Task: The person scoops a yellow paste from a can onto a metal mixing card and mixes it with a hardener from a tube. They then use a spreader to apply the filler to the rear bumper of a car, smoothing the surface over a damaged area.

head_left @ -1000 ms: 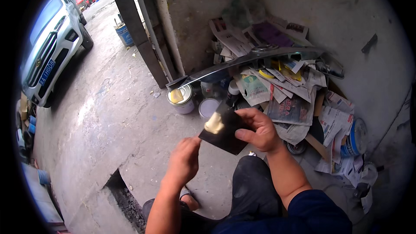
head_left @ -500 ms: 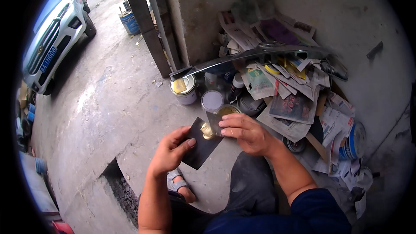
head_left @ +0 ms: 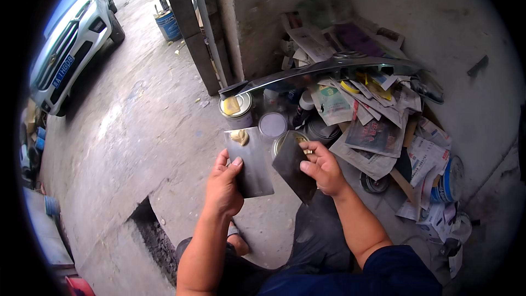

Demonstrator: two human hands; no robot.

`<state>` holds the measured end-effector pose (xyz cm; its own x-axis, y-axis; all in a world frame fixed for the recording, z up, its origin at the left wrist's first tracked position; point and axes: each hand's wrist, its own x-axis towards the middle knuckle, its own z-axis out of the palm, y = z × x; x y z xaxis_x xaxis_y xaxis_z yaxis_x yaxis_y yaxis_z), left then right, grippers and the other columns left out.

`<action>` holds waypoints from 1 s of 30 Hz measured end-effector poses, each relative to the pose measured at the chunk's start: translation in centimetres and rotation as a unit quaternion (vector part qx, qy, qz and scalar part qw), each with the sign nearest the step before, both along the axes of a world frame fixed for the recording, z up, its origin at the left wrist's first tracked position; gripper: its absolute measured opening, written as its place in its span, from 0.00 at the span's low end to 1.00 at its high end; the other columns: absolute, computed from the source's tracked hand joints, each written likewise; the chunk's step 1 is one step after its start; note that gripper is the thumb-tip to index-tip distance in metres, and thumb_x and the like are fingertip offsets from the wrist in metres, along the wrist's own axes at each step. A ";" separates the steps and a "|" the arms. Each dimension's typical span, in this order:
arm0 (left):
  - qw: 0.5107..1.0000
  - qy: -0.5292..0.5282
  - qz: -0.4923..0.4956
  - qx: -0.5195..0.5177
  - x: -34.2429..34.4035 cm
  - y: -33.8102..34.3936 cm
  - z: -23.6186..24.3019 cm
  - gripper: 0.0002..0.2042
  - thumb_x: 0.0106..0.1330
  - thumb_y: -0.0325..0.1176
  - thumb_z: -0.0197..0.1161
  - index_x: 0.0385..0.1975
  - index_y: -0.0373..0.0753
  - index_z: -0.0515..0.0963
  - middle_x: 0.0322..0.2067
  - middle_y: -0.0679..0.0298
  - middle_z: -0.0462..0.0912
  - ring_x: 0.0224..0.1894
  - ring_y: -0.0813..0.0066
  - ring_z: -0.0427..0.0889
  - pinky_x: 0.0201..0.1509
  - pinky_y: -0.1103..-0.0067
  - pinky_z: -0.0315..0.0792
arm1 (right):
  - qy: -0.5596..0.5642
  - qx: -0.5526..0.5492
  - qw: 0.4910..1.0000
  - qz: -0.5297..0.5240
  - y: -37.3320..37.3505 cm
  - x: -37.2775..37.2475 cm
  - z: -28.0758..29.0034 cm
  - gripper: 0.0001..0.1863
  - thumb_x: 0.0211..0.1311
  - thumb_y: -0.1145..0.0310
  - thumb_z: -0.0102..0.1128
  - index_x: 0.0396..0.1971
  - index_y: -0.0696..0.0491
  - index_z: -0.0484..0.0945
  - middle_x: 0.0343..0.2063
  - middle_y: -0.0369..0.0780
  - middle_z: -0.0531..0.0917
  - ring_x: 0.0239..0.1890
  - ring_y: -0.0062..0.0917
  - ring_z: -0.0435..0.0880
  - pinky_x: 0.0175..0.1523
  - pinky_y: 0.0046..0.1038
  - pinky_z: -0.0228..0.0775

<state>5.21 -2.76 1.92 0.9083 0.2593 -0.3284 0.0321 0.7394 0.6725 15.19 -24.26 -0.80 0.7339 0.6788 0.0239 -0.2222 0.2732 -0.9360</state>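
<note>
My left hand [head_left: 223,187] is closed on a dark, flat rectangular putty spreader [head_left: 256,171], thumb on its face. A lump of beige paste [head_left: 239,137] sits at the far left corner of that spreader. A second dark flat spreader [head_left: 293,165] is gripped in my right hand [head_left: 327,174], thumb on top and fingers curled behind. The two spreaders are held side by side with a narrow gap between them. Behind the right one, partly covered, stands an open tin [head_left: 278,145]; a little beige shows at the right spreader's far edge.
A lidded can [head_left: 238,115] with a yellowish pad on top and a round grey-lidded tub [head_left: 273,125] stand beyond my hands. A long dark trim piece [head_left: 318,69] lies over piled newspapers [head_left: 372,131]. A white car [head_left: 74,44] is at far left; a floor gap [head_left: 153,235] lies lower left.
The right spreader has come away from the left one and swung down to its right. The left spreader has turned more upright, and its paste now lies at the far corner.
</note>
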 end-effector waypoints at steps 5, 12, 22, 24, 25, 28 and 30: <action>0.999 -0.033 -0.007 -0.022 -0.2 -0.8 -0.6 0.16 0.65 0.27 0.55 0.52 0.39 0.65 0.42 0.61 0.79 0.45 0.72 0.79 0.52 0.72 0.73 | 0.001 -0.025 0.987 0.157 1.7 -1.9 0.2 0.21 0.65 0.67 0.57 0.53 0.58 0.64 0.38 0.37 0.79 0.41 0.14 0.76 0.46 0.18 0.67; 0.995 -0.086 0.028 0.052 -0.7 -0.3 0.1 0.18 0.66 0.26 0.55 0.55 0.39 0.64 0.47 0.60 0.77 0.48 0.73 0.77 0.55 0.74 0.70 | -0.005 -0.013 1.000 -0.008 2.0 2.2 -1.6 0.20 0.65 0.68 0.56 0.52 0.59 0.65 0.40 0.37 0.80 0.40 0.13 0.76 0.47 0.17 0.66; 0.968 -0.202 -0.020 0.150 -1.1 -0.5 0.1 0.22 0.67 0.23 0.51 0.61 0.39 0.62 0.55 0.61 0.72 0.57 0.72 0.70 0.62 0.74 0.62 | -0.219 -0.247 0.942 -0.052 3.0 -0.2 2.0 0.19 0.59 0.68 0.62 0.47 0.61 0.71 0.41 0.44 0.81 0.46 0.22 0.79 0.49 0.26 0.71; 0.953 -0.183 -0.070 0.230 -1.5 -0.3 0.1 0.21 0.67 0.21 0.51 0.61 0.37 0.63 0.54 0.62 0.72 0.57 0.73 0.70 0.62 0.74 0.62 | -0.218 -0.217 0.951 -0.043 3.3 0.3 2.3 0.19 0.59 0.68 0.63 0.47 0.60 0.71 0.40 0.44 0.81 0.44 0.21 0.80 0.47 0.25 0.71; 0.935 -0.148 -0.073 0.314 -1.4 -0.2 0.0 0.22 0.64 0.17 0.50 0.59 0.37 0.66 0.50 0.61 0.75 0.55 0.70 0.72 0.59 0.75 0.65 | -0.214 -0.192 0.957 -0.037 3.5 0.5 2.8 0.19 0.59 0.68 0.63 0.47 0.60 0.71 0.39 0.43 0.82 0.43 0.21 0.80 0.47 0.25 0.72; 0.799 -0.134 -0.104 0.577 -1.1 0.4 0.9 0.22 0.61 0.15 0.49 0.56 0.38 0.68 0.46 0.58 0.76 0.51 0.65 0.75 0.55 0.76 0.67 | -0.202 -0.118 0.972 -0.018 3.5 1.4 3.2 0.20 0.58 0.67 0.64 0.46 0.60 0.71 0.38 0.41 0.83 0.41 0.18 0.80 0.46 0.22 0.71; 0.766 -0.086 -0.129 0.624 -1.2 0.6 -0.2 0.22 0.60 0.16 0.50 0.56 0.39 0.69 0.41 0.56 0.77 0.45 0.61 0.77 0.52 0.78 0.69 | -0.235 -0.109 0.966 -0.020 3.3 2.1 4.0 0.19 0.59 0.67 0.64 0.47 0.59 0.72 0.37 0.41 0.83 0.40 0.17 0.80 0.45 0.21 0.71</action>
